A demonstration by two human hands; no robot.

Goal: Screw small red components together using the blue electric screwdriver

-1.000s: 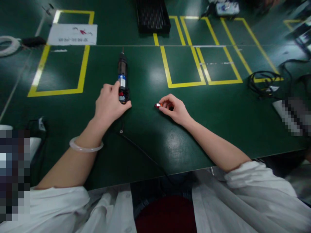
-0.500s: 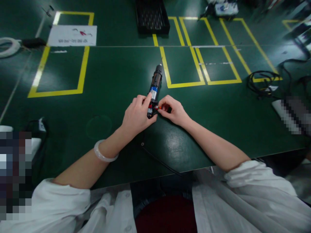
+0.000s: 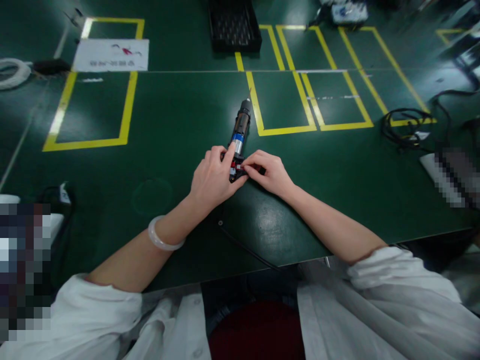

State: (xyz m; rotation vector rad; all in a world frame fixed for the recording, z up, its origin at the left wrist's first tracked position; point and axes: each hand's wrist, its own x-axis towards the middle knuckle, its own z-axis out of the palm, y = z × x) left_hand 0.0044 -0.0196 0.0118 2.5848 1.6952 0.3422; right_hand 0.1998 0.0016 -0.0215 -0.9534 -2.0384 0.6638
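Observation:
A slim black electric screwdriver (image 3: pixel 242 120), with a thin bit at its far end and a blue and silver section below, lies tilted on the green table. My left hand (image 3: pixel 213 172) is wrapped around its near end, thumb and forefinger on either side of the inner parts that show there. At that near end, my right hand (image 3: pixel 270 172) pinches a small wire connector (image 3: pixel 239 166) with red and white on it. Fingertips hide part of the connector and wires. I cannot tell whether the connector is seated.
A black tray (image 3: pixel 236 40) stands at the back. A white printed sheet (image 3: pixel 111 55) lies back left, beside a white coil (image 3: pixel 14 74). Coiled black cable (image 3: pixel 407 129) lies at the right. A black cord (image 3: pixel 249 250) runs over the front edge. Yellow tape (image 3: pixel 288 131) marks rectangles.
My right fingers have moved slightly left, closer to the screwdriver's near end, and the orange-red wires seen before are now mostly covered. My left hand has shifted only a little.

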